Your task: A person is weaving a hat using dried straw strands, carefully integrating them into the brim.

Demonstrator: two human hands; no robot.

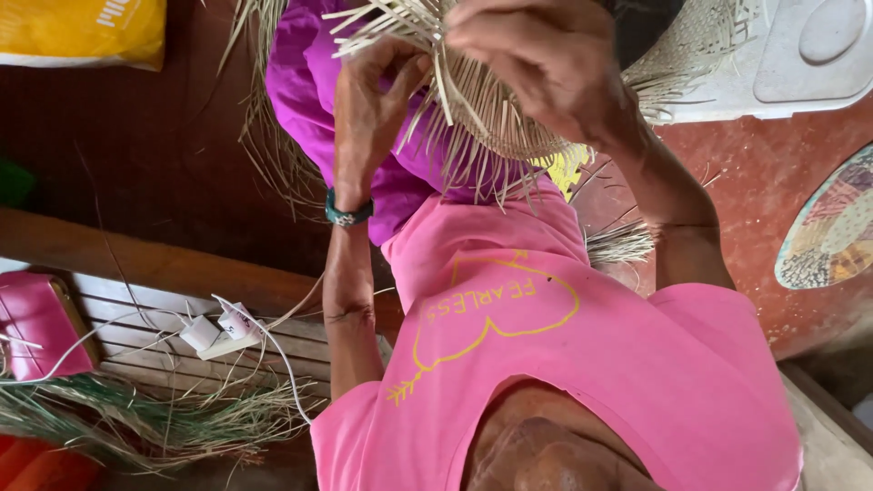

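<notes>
Both hands work on a half-woven piece of pale straw point(496, 118) with many loose strands sticking out, held above a purple cloth point(305, 82) on my lap. My left hand point(368, 100), with a teal bracelet at the wrist, pinches a few of the strands at the piece's left edge. My right hand point(546, 59) grips the woven part from above, fingers curled over it. More woven straw point(700, 50) spreads out behind my right hand. A pink shirt point(582, 364) fills the lower part of the view.
At the left, a wooden slatted bench point(136, 327) carries a pink case point(36, 323), white chargers point(218, 329) with a cable, and a bundle of dry greenish straw point(136, 418). A yellow bag point(82, 32) lies top left, a white plastic object point(800, 55) top right. A round colourful woven mat point(832, 227) rests on the red floor.
</notes>
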